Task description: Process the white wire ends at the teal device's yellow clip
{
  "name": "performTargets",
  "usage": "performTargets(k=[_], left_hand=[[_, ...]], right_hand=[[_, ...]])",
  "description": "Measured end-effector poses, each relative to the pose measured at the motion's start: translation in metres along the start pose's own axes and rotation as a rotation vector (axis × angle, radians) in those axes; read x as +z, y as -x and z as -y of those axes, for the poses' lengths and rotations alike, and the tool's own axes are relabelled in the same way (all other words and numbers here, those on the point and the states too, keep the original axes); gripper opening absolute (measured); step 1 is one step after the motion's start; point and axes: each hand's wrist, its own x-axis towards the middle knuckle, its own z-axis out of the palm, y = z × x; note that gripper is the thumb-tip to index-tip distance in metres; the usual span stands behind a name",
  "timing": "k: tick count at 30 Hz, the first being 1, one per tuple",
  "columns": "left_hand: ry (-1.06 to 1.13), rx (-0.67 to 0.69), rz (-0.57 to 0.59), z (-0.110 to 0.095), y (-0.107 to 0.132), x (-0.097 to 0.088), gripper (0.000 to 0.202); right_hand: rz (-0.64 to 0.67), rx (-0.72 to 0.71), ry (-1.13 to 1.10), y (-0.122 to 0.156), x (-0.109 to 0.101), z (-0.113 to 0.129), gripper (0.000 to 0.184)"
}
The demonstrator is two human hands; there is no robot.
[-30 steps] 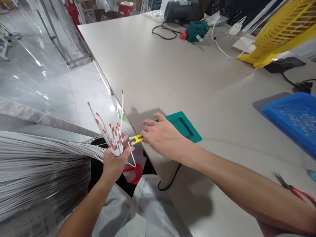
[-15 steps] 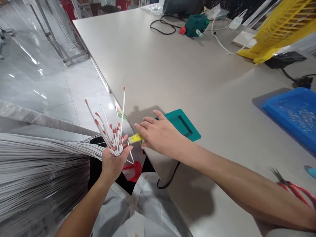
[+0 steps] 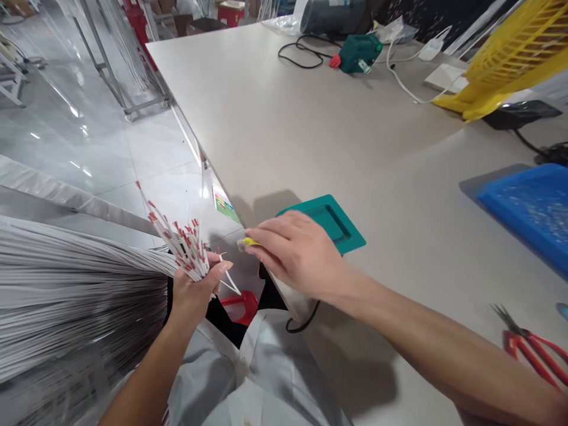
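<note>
Mostly, the right hand (image 3: pixel 298 255) hides the yellow tool (image 3: pixel 247 242) (tip shows).

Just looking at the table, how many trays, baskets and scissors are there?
Trays: 2, the green tray and the blue tray
Baskets: 1, the yellow basket
Scissors: 1, the red scissors
Total: 4

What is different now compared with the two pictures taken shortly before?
The one long wire that stood high above the wire bundle no longer sticks up, and the bundle's red tips lean further left. The right hand covers more of the yellow piece; only its end shows. Unchanged: the left hand grips the bundle, the right hand stays at the table edge beside the teal tray.
</note>
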Motion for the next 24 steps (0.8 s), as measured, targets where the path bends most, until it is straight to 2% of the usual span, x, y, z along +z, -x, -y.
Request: performTargets(k=[3,8,13,17,20,23,24], left_hand=[[0.107,-0.031,0.048,-0.006,0.003,-0.007,0.016],[0.174,-0.118,0.092,-0.016,0.011,-0.011,0.015],[0.19,-0.15,0.16,-0.01,0.015,-0.015,0.014],[0.16,-0.136,0.232,-0.001,0.015,-0.018,0.011],[0.14,-0.103,0.229,0.002,0.011,-0.017,0.01],[0.172,-0.095,0.115,-0.002,0.003,-0.017,0.014],[0.193,-0.09,0.077,-0.004,0.001,-0.018,0.015]], right_hand=[[-0.082,0.078,-0.358,0.009,0.017,0.017,0.023],[-0.126,0.3,-0.932,0.007,0.05,0.031,0.018],[-0.217,0.356,-1.285,0.003,0.061,0.038,0.008],[-0.162,0.533,-1.6,0.007,0.068,0.042,0.01],[-0.148,0.529,-1.625,0.009,0.064,0.038,0.013],[-0.113,0.301,-1.303,0.008,0.047,0.028,0.027],[0.015,0.188,-1.179,0.008,0.04,0.026,0.033]])
